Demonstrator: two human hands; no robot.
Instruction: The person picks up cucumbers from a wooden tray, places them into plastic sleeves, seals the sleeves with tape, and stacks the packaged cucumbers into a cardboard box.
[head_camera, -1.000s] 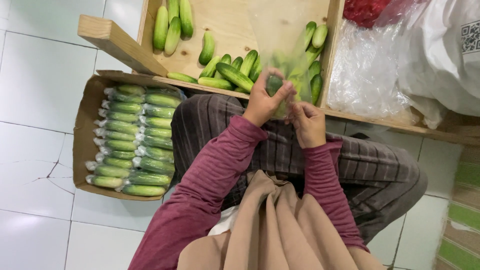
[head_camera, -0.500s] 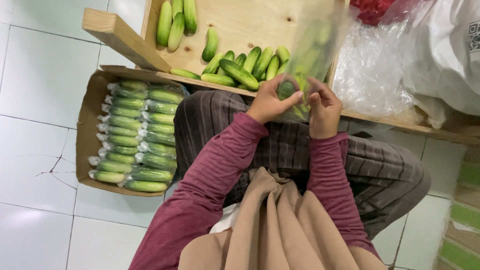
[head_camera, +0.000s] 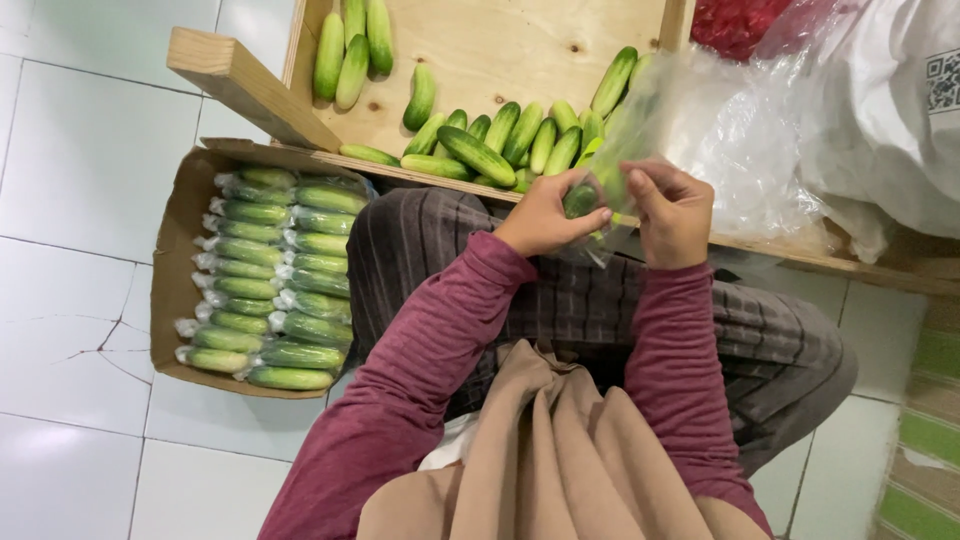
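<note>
My left hand (head_camera: 545, 215) grips the end of a green cucumber (head_camera: 581, 199) that sits inside a clear plastic bag (head_camera: 640, 130). My right hand (head_camera: 672, 212) pinches the bag's edge just to the right of it, so both hands hold the same bag above my lap. The bag stretches up and to the right over a wooden crate (head_camera: 480, 45). Loose cucumbers (head_camera: 478, 152) lie in that crate right behind my hands.
A cardboard box (head_camera: 172, 255) on the white tiled floor at my left holds several rows of bagged cucumbers (head_camera: 270, 280). A heap of clear plastic bags (head_camera: 760, 150) fills the compartment to the right. White sacks and a red bag lie at the top right.
The bag has swung from upright to leaning right. My right hand has risen and shifted right, level with my left. The cucumber stays in my left hand's grip.
</note>
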